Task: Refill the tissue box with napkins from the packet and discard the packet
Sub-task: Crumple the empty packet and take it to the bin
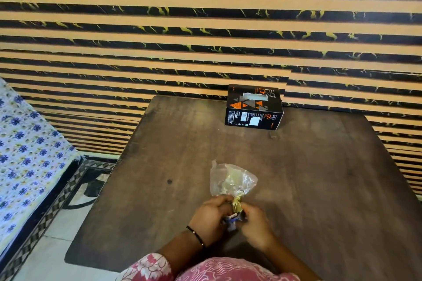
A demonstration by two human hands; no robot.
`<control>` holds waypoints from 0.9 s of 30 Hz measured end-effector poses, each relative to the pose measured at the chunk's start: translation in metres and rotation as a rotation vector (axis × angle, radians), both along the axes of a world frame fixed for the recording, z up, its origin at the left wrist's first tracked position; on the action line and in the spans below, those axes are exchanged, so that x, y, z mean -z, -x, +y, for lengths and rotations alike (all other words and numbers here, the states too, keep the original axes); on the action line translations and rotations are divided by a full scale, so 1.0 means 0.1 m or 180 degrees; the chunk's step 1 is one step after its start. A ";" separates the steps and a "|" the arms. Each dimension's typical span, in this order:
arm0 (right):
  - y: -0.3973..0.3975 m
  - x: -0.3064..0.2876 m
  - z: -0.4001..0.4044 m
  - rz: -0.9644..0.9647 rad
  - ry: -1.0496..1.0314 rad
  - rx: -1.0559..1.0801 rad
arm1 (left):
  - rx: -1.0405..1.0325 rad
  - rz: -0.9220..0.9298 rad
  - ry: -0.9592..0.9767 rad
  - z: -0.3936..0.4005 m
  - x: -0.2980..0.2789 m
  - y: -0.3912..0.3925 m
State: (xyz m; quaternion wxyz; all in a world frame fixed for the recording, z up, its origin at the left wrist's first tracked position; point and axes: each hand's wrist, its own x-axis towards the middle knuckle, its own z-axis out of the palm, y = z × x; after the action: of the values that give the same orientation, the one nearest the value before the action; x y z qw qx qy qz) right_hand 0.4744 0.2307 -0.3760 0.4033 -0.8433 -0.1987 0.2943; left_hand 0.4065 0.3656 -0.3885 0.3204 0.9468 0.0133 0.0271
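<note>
A black tissue box with orange triangles stands at the far edge of the dark wooden table, its top slot showing a pale strip. Near the table's front, a crumpled clear plastic packet sticks up from between my hands. My left hand and my right hand both grip the packet's lower, bunched end, where a bit of blue and white print shows. The packet looks empty and see-through; the part inside my fists is hidden.
A striped black-and-tan wall rises right behind the table. A bed with a blue flowered sheet lies to the left, with a strip of tiled floor between it and the table.
</note>
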 end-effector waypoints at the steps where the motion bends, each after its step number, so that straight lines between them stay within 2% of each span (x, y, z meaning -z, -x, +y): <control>1: 0.01 -0.02 0.01 0.0040 -0.0051 0.0112 | -0.0063 -0.0055 0.0069 0.01 -0.01 -0.01; 3: -0.03 -0.06 0.02 0.0273 -0.0278 0.0345 | -0.0239 -0.0315 0.0215 0.04 -0.05 -0.02; 4: -0.06 -0.08 0.01 0.0666 -0.0592 0.0575 | -0.0318 -0.0487 0.0290 0.06 -0.07 -0.03; 7: -0.11 -0.24 -0.01 0.2479 -0.1606 0.1076 | -0.0403 -0.0870 0.0555 0.06 -0.13 -0.02; 9: -0.11 -0.33 -0.05 0.3020 -0.1762 0.0887 | -0.0398 -0.1009 0.0852 0.03 -0.17 -0.01; 11: -0.10 -0.36 -0.06 0.2932 -0.1819 0.0758 | -0.0605 -0.0977 0.1172 0.00 -0.19 0.01; 13: -0.10 -0.36 -0.05 0.2523 -0.1832 0.0838 | -0.0828 -0.0824 0.1489 -0.02 -0.19 0.03; 16: -0.06 -0.35 -0.03 0.1962 -0.1820 0.0840 | -0.0978 -0.0641 0.1628 -0.03 -0.22 0.04; 18: -0.03 -0.35 -0.01 0.1682 -0.1834 0.0946 | -0.0964 -0.0643 0.1574 -0.04 -0.25 0.04; 22: -0.02 -0.38 0.01 0.1256 -0.1917 0.1027 | -0.1014 -0.0946 0.1008 -0.01 -0.28 0.03; 25: -0.02 -0.38 0.03 0.1175 -0.1940 0.0904 | -0.0996 -0.0980 0.1294 0.03 -0.30 0.02; 27: -0.02 -0.37 0.05 0.1527 -0.2112 0.0863 | -0.0987 -0.0955 0.1450 0.07 -0.29 0.03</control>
State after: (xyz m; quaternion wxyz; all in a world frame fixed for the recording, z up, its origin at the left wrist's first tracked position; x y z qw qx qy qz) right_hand 0.4767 0.2361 -0.3387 0.7224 -0.5942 -0.0706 0.3466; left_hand 0.4037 0.3726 -0.3593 0.5148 0.8228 0.1157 0.2114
